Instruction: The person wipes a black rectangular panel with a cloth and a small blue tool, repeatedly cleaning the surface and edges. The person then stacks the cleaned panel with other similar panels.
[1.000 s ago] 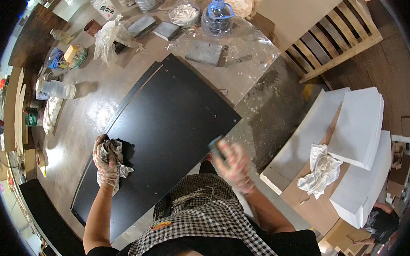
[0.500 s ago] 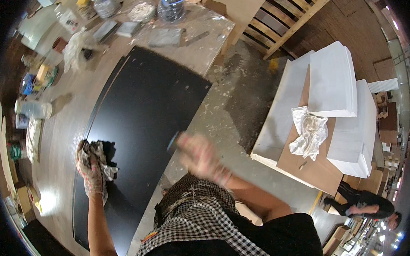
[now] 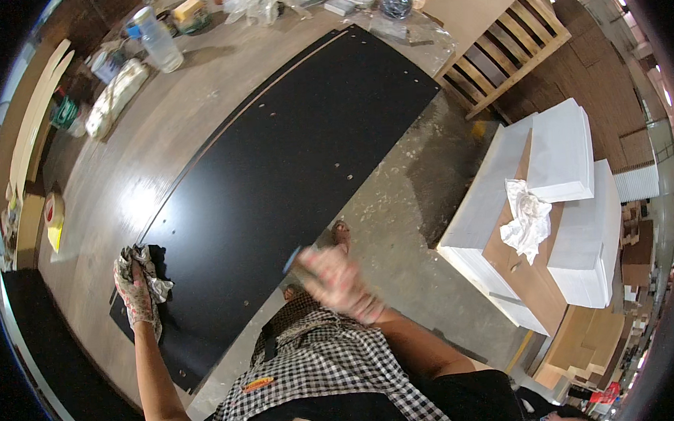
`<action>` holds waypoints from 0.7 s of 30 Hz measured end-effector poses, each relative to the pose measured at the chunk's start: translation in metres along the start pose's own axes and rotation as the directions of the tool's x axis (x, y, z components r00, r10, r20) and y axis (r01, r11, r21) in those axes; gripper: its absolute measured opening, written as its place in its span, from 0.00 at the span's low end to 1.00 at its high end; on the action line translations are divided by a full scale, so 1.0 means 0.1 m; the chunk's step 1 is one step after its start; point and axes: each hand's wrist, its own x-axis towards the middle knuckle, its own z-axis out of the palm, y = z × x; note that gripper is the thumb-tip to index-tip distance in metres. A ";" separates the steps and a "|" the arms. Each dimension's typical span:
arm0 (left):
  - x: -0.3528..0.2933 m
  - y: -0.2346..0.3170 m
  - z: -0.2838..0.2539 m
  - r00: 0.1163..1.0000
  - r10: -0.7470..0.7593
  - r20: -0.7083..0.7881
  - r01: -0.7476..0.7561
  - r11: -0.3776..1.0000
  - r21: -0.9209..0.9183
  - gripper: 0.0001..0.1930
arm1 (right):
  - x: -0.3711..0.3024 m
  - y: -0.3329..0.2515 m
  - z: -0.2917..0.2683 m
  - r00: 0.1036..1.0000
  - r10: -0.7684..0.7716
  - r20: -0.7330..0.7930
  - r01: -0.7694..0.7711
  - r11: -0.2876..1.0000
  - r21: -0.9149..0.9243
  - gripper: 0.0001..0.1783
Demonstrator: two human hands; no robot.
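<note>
A long black panel (image 3: 274,168) with small holes along its edges lies on the wooden table. Near its near-left corner, my left hand (image 3: 134,293) in a stained, patterned glove is closed round a crumpled dirty rag (image 3: 157,277), which rests at the panel's edge. My right hand (image 3: 337,283), gloved the same way and smeared by motion, is at the panel's near long edge, in front of my checkered apron. Its fingers are closed on a thin blue-edged piece (image 3: 291,259); its kind cannot be made out.
Bottles, including a clear one (image 3: 158,41), a roll of tape (image 3: 54,214) and a white bundle (image 3: 118,100) stand or lie along the table's far left. On the right are stacked white panels (image 3: 559,153), a white crumpled cloth (image 3: 526,220) and a slatted wooden pallet (image 3: 508,49).
My view has shifted, showing more of the panel's near end. My left hand with the rag has moved along the panel to its near-left corner. My right hand stays by the near edge.
</note>
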 end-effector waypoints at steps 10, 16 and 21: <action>-0.07 -0.30 -0.12 0.990 0.129 -0.052 -0.117 0.975 0.187 0.18 | 0.03 0.11 0.11 0.994 0.091 -0.066 -0.100 0.986 -0.137 0.28; -0.10 -0.19 -0.16 0.982 0.176 -0.068 -0.154 0.955 0.253 0.15 | 0.04 -0.34 0.22 0.992 -0.066 0.107 0.047 0.983 0.178 0.27; -0.07 -0.13 -0.16 0.971 0.204 -0.129 -0.161 0.946 0.282 0.17 | -0.03 -0.22 0.24 0.992 0.122 -0.039 -0.125 0.988 -0.087 0.35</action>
